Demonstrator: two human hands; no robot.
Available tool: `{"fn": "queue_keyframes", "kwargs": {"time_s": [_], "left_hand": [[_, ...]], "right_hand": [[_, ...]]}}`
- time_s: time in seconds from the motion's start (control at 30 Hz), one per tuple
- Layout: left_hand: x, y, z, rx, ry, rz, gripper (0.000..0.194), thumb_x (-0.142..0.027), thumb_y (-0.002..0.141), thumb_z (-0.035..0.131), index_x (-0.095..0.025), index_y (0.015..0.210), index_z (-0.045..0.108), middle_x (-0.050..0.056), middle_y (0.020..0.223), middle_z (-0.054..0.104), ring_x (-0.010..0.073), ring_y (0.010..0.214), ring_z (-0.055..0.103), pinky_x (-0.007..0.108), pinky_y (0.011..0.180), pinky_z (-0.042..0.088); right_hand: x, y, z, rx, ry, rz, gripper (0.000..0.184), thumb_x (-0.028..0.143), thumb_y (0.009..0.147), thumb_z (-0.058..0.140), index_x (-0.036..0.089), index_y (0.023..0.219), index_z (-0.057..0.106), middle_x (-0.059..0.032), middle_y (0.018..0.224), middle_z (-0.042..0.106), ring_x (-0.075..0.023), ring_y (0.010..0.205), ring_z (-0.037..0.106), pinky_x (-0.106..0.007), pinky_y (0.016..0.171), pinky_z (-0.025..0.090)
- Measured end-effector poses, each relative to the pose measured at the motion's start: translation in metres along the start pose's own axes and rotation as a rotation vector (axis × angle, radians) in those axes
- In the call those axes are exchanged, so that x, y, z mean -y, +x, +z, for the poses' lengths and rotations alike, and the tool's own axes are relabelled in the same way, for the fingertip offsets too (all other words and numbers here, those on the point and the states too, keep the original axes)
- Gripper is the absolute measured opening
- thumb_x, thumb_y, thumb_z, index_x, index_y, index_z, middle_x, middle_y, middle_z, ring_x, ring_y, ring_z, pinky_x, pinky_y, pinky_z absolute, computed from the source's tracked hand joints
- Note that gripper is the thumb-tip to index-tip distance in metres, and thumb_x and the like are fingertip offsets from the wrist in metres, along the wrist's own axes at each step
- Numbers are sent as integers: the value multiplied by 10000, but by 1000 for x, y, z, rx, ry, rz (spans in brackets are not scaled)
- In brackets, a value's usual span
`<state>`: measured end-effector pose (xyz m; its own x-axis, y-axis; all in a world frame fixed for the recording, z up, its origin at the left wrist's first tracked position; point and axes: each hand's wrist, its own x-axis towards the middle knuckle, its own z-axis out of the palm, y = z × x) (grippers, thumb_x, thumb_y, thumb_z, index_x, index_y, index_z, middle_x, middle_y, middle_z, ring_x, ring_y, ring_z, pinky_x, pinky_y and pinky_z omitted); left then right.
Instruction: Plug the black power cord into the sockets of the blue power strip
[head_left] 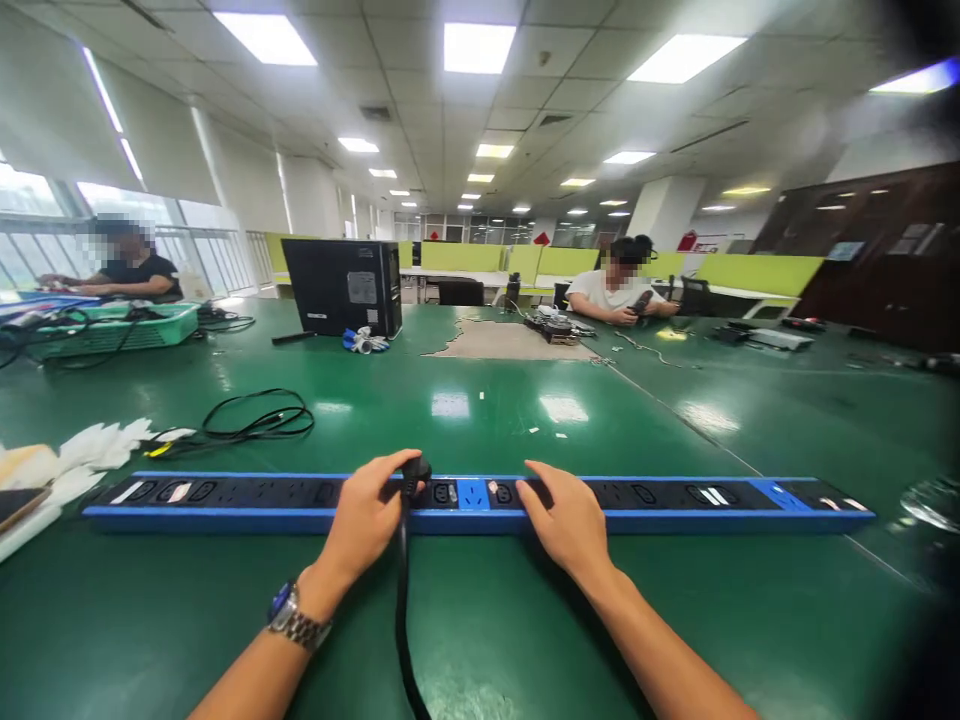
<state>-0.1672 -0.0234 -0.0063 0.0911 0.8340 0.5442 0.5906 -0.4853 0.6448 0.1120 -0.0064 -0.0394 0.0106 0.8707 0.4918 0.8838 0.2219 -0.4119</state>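
A long blue and black power strip (pixel 472 518) lies crosswise on the green table in front of me. My left hand (pixel 364 510) is closed around a black power plug (pixel 415 474) at the strip's top face, left of a blue socket. Whether the plug's pins sit in a socket is hidden. From the plug a thick black cable (pixel 403 610) hangs toward me and leaves the bottom of the view. My right hand (pixel 566 515) rests on the strip to the right of that blue socket, thumb and fingers apart, holding nothing.
A coiled black cable (pixel 259 415) and white gloves (pixel 97 445) lie at left. Farther back are a green basket (pixel 124 330), a black computer case (pixel 341 290), blue-white gloves (pixel 365 341) and dismantled parts (pixel 559 325). Two people sit beyond, one left, one right.
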Motion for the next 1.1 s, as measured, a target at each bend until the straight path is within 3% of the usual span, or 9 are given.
{"fn": "queue_keyframes", "kwargs": {"time_s": [0.13, 0.23, 0.43, 0.77, 0.93, 1.1], "left_hand": [[-16, 2, 43, 130, 53, 32, 306, -230, 872, 571, -216, 1171, 633, 55, 1108, 715, 218, 1027, 639, 371, 923, 484], [-27, 6, 59, 167, 139, 28, 349, -159, 865, 548, -217, 1201, 620, 62, 1143, 702, 224, 1061, 621, 380, 949, 466], [-39, 19, 53, 300, 230, 14, 390, -112, 832, 543, -217, 1196, 638, 68, 1050, 717, 222, 979, 634, 342, 888, 483], [-40, 28, 45, 329, 140, -60, 366, -126, 816, 535, -233, 1136, 678, 31, 1010, 744, 191, 863, 662, 292, 813, 500], [-39, 26, 47, 318, 43, -79, 350, -127, 812, 534, -218, 1118, 678, 20, 1043, 745, 179, 910, 671, 274, 842, 500], [-44, 16, 57, 305, 233, -59, 366, -124, 821, 532, -215, 1151, 663, 63, 1097, 725, 233, 1030, 645, 348, 920, 485]], "right_hand": [[12, 1, 1, -7, -9, 24, 346, 375, 898, 502, 183, 1143, 656, -83, 1167, 693, -259, 1116, 601, -468, 1010, 406], [12, 0, 0, -2, -1, 15, 320, 357, 891, 521, 192, 1126, 665, -72, 1163, 697, -245, 1126, 599, -454, 1022, 393], [9, -2, -1, 19, 42, 7, 311, 353, 896, 513, 198, 1117, 668, -66, 1169, 695, -235, 1129, 598, -437, 1022, 388], [11, 1, -2, 28, 45, 32, 288, 366, 896, 509, 219, 1066, 689, -52, 1141, 707, -240, 1112, 601, -444, 1003, 383], [15, 2, -2, 35, 40, 37, 274, 361, 891, 516, 222, 1047, 693, -47, 1126, 712, -239, 1101, 604, -451, 996, 383], [13, 3, -2, 34, 68, 52, 278, 377, 880, 526, 221, 1040, 694, -50, 1112, 714, -251, 1093, 607, -480, 995, 387]]}}
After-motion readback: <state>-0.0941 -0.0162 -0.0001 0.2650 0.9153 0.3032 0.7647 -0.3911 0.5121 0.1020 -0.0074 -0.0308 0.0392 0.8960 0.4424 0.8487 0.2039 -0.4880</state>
